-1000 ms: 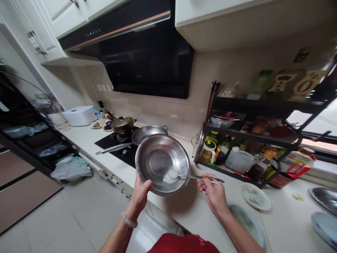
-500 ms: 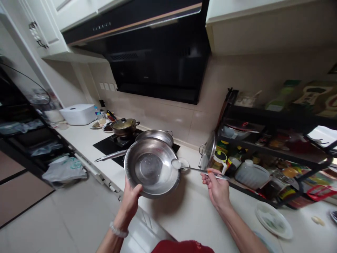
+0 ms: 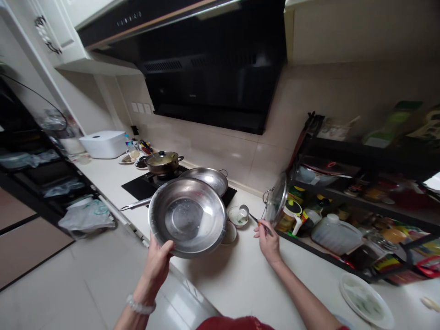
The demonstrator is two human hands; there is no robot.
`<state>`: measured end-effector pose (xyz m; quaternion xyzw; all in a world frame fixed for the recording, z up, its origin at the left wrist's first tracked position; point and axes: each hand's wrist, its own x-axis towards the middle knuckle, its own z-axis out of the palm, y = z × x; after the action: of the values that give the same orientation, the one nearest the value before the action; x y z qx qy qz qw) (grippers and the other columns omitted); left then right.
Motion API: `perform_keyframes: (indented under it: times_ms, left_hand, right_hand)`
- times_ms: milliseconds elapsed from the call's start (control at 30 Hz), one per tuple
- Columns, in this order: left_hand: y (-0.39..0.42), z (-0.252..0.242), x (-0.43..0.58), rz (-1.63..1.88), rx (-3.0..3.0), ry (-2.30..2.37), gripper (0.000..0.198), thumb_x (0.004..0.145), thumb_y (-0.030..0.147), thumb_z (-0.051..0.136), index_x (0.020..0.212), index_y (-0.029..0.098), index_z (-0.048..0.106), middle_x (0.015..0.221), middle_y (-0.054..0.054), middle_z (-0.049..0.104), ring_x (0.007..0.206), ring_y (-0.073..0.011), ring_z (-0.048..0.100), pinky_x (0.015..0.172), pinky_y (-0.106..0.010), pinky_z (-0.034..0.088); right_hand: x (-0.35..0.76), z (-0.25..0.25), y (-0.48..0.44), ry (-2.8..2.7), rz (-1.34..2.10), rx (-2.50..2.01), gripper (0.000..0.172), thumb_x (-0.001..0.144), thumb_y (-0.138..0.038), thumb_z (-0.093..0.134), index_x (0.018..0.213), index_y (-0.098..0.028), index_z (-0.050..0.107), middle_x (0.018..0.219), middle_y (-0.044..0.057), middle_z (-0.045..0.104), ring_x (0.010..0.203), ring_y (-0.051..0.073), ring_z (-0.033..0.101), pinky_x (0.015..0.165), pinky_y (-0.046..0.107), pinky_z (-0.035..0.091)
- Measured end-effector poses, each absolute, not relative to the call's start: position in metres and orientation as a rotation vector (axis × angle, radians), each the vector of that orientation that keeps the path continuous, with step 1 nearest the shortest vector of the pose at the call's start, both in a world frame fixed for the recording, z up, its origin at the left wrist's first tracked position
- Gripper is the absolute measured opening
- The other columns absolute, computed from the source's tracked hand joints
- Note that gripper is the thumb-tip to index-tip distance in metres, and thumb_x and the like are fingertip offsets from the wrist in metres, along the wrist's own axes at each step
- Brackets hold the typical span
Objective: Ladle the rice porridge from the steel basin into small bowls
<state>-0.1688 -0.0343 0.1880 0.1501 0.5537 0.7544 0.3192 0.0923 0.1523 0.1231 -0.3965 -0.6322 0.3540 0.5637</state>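
Observation:
My left hand (image 3: 158, 257) grips the near rim of a large steel bowl (image 3: 187, 216), held tilted above the counter edge; the inside looks wet and nearly empty. My right hand (image 3: 266, 239) pinches the handle of a metal spoon (image 3: 248, 214). The spoon's head hovers over a small white dish (image 3: 237, 217) on the counter, just right of the bowl. A second small dish (image 3: 229, 233) lies partly under the bowl's rim.
Behind the bowl a steel wok (image 3: 206, 178) and a lidded pot (image 3: 162, 162) sit on the black hob (image 3: 137, 186). A black rack (image 3: 347, 183) with jars, bottles and a glass lid (image 3: 277, 200) fills the right. A plate (image 3: 366, 300) lies on the counter (image 3: 247, 279) at right; a white box (image 3: 103, 144) sits far left.
The spoon has come out of the bowl and moved right and away, over the small dish. The bowl shifted left and slightly lower in my left hand.

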Motion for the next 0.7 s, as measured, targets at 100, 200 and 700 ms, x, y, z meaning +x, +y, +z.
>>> perform_keyframes:
  times_ms: [100,200,700]
  left_hand:
    - [-0.037,0.188,-0.167,1.979,0.403,1.46,0.076,0.051,0.014,0.064,0.124,0.021,0.045,0.086,0.003,0.061,0.062,-0.0116,0.053,0.051,-0.02,0.045]
    - [-0.04,0.187,-0.164,1.966,0.403,1.477,0.077,0.052,0.014,0.064,0.125,0.023,0.044,0.086,0.003,0.06,0.063,-0.0126,0.054,0.05,-0.02,0.046]
    - [-0.035,0.171,-0.145,1.878,0.556,1.479,0.073,0.058,0.014,0.06,0.129,0.022,0.042,0.102,-0.003,0.061,0.068,-0.014,0.055,0.049,-0.02,0.044]
  right_hand:
    - [0.102,0.12,0.149,-1.63,0.834,-0.84,0.02,0.08,-0.038,0.06,0.088,-0.024,0.072,0.087,0.008,0.071,0.071,0.021,0.068,0.057,0.034,0.06]
    - [0.115,0.123,0.15,-1.83,0.713,-0.712,0.02,0.08,-0.029,0.059,0.091,-0.027,0.075,0.098,0.01,0.071,0.094,0.026,0.068,0.08,0.041,0.059]
    - [0.104,0.15,0.108,-1.421,0.956,-0.826,0.018,0.089,-0.035,0.055,0.097,-0.02,0.061,0.067,0.0,0.066,0.049,0.014,0.062,0.057,0.032,0.055]
